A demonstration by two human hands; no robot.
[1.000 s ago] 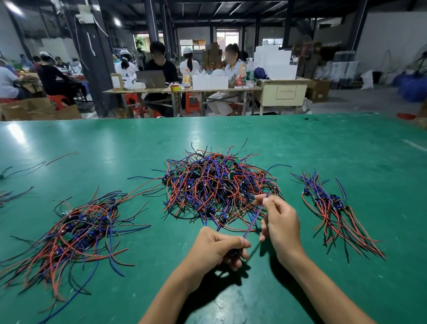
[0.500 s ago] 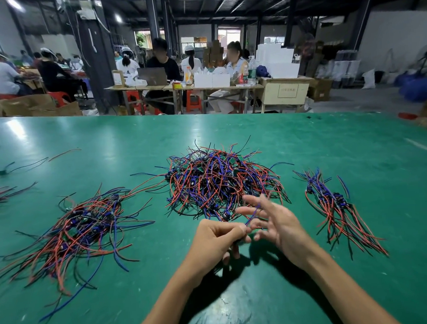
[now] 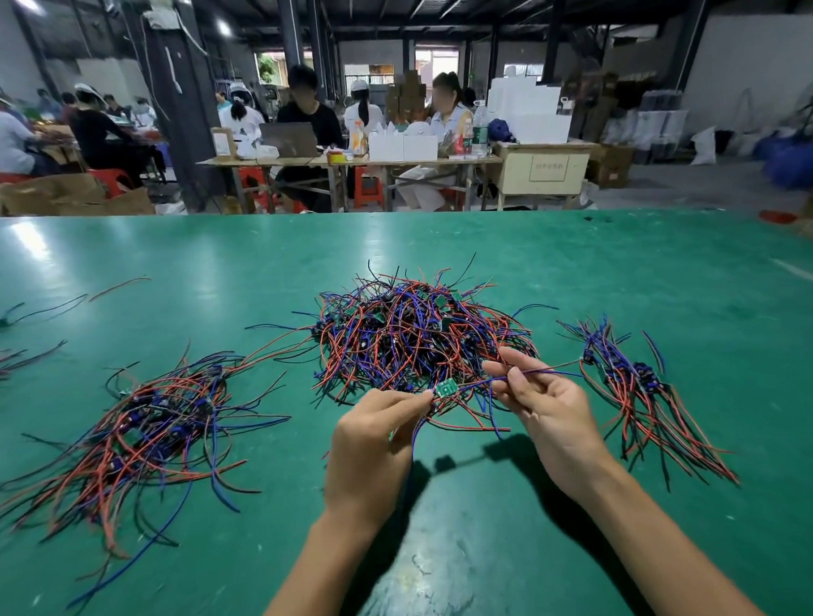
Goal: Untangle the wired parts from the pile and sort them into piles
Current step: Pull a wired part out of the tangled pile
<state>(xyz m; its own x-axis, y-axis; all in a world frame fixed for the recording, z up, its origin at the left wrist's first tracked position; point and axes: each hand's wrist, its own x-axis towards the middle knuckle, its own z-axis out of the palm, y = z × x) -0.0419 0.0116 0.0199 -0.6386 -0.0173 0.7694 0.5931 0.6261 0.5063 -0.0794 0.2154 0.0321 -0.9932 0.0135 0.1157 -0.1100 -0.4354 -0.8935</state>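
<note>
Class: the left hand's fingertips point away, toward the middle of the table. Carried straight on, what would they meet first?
Probably the small green board the left hand pinches, then the tangled pile; depth is uncertain.

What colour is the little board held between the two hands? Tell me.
Green, seen in the head view: the small circuit board sits between the left hand and right hand.

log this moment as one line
left hand: pinches small green circuit board | right hand: holds its blue wire
</note>
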